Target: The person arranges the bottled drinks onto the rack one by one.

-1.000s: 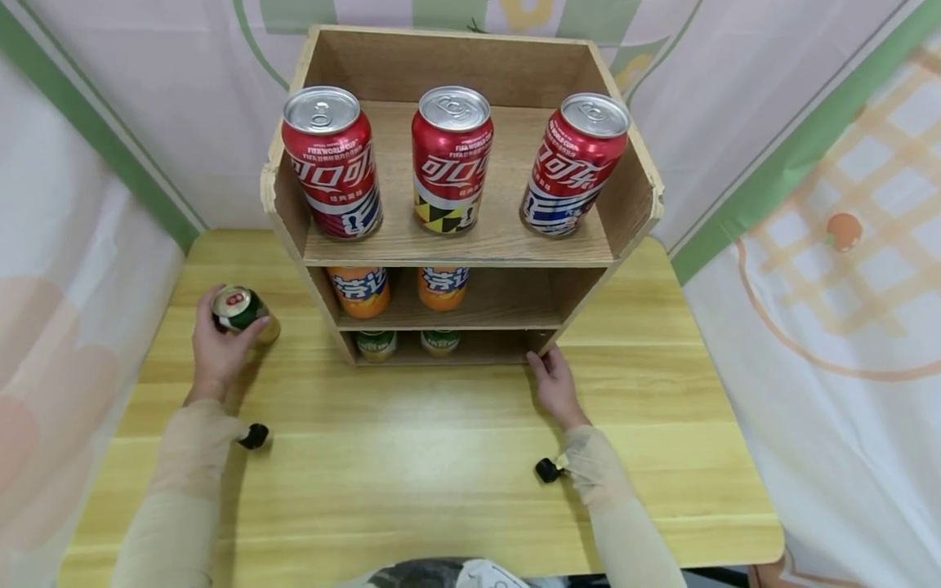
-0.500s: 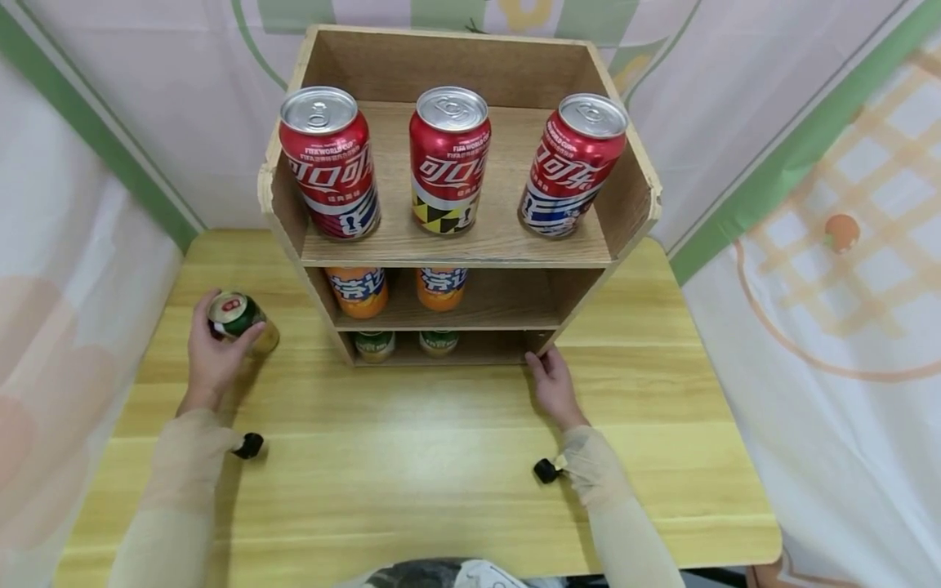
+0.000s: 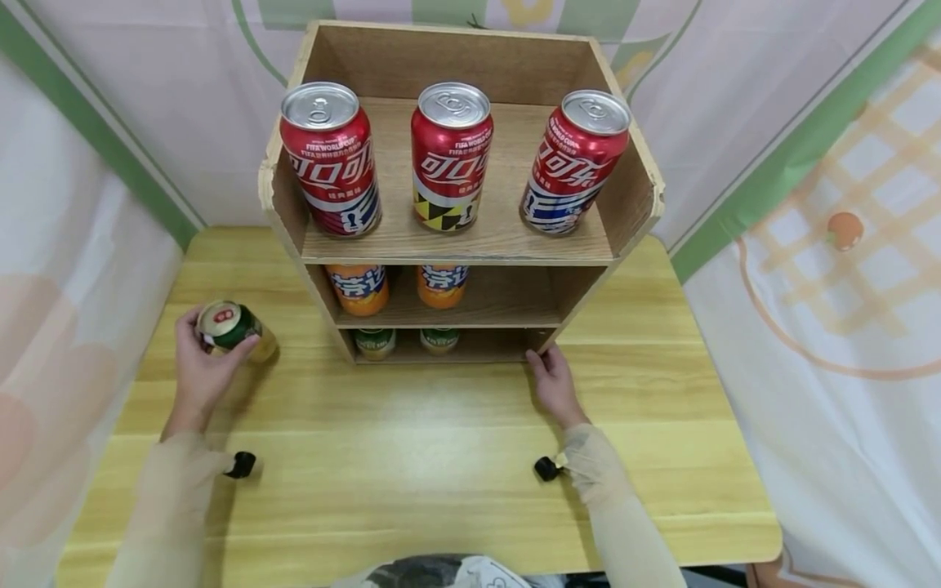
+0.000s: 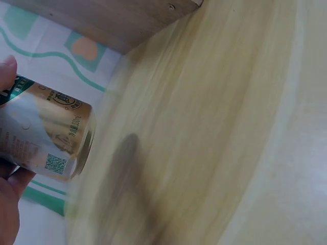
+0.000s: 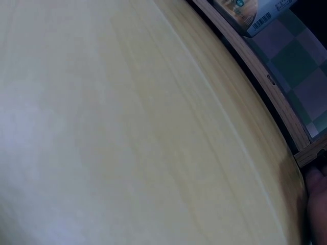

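My left hand (image 3: pixel 202 371) grips a green and gold drink can (image 3: pixel 237 328) left of the wooden shelf, thumb on the near side and fingers round the far side. In the left wrist view the can (image 4: pixel 48 127) looks tilted, its base apart from the table. At the lower right front corner of the wooden shelf (image 3: pixel 470 263), my right hand (image 3: pixel 556 388) holds the side panel, thumb in front; its other fingers are partly hidden. The right wrist view shows only part of that hand (image 5: pixel 318 204) beside the shelf corner (image 5: pixel 309 153).
Three red cola cans, the middle one (image 3: pixel 450 163) among them, stand on the top level. Two orange cans (image 3: pixel 359 290) occupy the middle level, and two green cans (image 3: pixel 376 345) the bottom one. Patterned cloth (image 3: pixel 823 229) surrounds the wooden table (image 3: pixel 412 474).
My left hand has drawn the green and gold can slightly toward me and to the left, away from the shelf. The right hand stays at the shelf corner.
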A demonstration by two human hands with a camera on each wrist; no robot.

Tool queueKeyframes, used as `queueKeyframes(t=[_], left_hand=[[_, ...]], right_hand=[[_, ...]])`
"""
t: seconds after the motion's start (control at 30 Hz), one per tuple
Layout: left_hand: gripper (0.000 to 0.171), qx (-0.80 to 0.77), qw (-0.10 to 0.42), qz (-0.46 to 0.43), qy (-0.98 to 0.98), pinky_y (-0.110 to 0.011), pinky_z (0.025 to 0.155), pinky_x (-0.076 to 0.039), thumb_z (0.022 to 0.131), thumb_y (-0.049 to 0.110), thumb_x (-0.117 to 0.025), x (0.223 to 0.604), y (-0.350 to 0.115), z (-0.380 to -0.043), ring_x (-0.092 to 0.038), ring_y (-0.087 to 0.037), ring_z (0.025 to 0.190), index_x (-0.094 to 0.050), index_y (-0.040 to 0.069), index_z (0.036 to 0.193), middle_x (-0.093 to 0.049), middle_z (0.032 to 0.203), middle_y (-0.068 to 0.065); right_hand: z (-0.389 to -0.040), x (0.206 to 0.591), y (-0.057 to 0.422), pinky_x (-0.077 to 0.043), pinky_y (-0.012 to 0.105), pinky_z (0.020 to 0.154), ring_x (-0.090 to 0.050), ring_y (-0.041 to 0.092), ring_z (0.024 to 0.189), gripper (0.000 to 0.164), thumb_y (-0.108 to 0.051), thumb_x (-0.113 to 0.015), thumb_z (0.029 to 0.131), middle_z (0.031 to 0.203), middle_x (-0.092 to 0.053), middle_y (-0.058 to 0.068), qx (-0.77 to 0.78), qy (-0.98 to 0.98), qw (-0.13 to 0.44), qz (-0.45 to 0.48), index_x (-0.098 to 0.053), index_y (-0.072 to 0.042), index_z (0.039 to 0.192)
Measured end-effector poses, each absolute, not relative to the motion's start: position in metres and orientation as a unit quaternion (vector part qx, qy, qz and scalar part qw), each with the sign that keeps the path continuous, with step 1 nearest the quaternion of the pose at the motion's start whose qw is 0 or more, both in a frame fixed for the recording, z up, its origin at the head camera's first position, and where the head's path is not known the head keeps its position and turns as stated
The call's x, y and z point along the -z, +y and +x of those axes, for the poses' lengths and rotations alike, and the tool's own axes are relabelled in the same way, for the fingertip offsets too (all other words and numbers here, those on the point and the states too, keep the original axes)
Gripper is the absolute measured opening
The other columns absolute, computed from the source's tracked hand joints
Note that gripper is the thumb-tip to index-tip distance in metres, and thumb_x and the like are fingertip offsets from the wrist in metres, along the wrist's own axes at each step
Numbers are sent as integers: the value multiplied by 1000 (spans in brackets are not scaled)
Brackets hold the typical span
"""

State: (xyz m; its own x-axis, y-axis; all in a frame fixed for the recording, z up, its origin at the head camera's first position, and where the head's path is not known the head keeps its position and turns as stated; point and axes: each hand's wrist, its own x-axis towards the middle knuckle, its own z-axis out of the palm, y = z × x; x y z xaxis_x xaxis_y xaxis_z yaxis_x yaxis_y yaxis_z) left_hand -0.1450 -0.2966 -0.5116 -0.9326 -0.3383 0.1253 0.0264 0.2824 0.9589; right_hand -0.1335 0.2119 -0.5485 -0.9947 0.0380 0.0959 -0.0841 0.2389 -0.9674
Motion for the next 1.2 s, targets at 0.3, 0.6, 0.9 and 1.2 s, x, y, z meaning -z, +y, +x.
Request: queueKeyframes(t=[0.3,0.6,0.9,1.2], left_hand=[[79,574,160,75,-799,-10,98,-45,78,-12,-79,503,-293,-121,-50,-4,115,-39,2,145,-49,123,13],[78,550,155,7,-821,-7,95,-44,74,-16,-81,498,-282,-95,-53,-1,114,-44,-6,142,-52,124,15],[81,545,129,-55,-827,-6,96,-42,71,-19,-81,492,-262,-76,-52,1,115,-42,-11,141,-52,126,18],[83,552,105,-105,-820,-8,102,-42,69,-17,-85,489,-246,-72,-53,-2,120,-47,-5,142,-54,131,13]], right_hand=[[-140,566,215,-49,13,94,-58,36,118,25,1,-51,105,123,-59,35,-621,-781,62,5,-52,17,123],[-134,550,212,-49,13,93,-57,41,119,26,2,-51,104,125,-58,36,-620,-783,43,1,-50,18,125],[-133,550,212,-49,12,94,-57,36,118,28,1,-51,105,127,-58,36,-620,-783,38,-16,-51,17,127],[-134,548,212,-47,14,96,-55,42,124,32,-1,-50,106,131,-56,35,-611,-791,32,-4,-48,16,133]])
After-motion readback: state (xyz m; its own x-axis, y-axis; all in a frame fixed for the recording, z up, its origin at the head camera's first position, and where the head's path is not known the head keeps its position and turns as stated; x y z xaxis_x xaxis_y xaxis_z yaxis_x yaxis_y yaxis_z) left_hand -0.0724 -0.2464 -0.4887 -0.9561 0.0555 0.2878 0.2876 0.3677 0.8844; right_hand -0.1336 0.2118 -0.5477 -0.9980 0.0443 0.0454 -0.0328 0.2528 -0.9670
